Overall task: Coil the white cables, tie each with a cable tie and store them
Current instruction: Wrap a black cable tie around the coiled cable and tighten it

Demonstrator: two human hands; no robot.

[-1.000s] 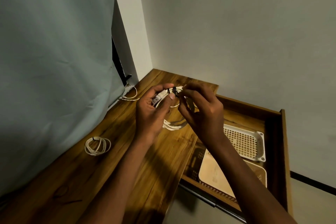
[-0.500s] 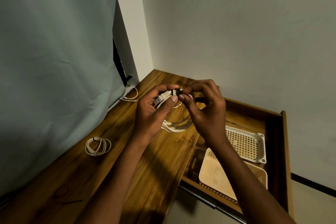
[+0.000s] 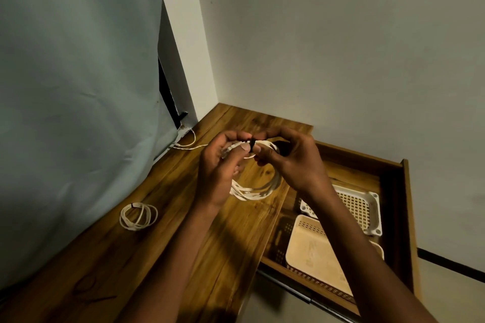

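Nearest me along the wooden desk (image 3: 147, 252), a coil already tied (image 3: 138, 216) lies flat by the blue cloth (image 3: 78, 86), left of my hands and well apart from them, parked there so it stays out of the work. Up from it, over the desk's middle, I hold the white cable coil (image 3: 256, 189) lifted off the wood so its loops hang free below my palms. My left hand (image 3: 223, 165) pinches the top of the bundle with thumb and curled fingers, keeping the turns and the plug end together. My right hand (image 3: 294, 162) pinches the black cable tie (image 3: 252, 144) where it wraps the bundle, just beside my left thumb; I judge I am cinching it. Right of the desk, the open drawer (image 3: 405, 207) holds a beige basket (image 3: 309, 246) and, farther back, a white perforated basket (image 3: 362, 202), presumably where coils go. Beyond my hands, a loose cable (image 3: 190, 143) trails from under the cloth near the desk's far corner.
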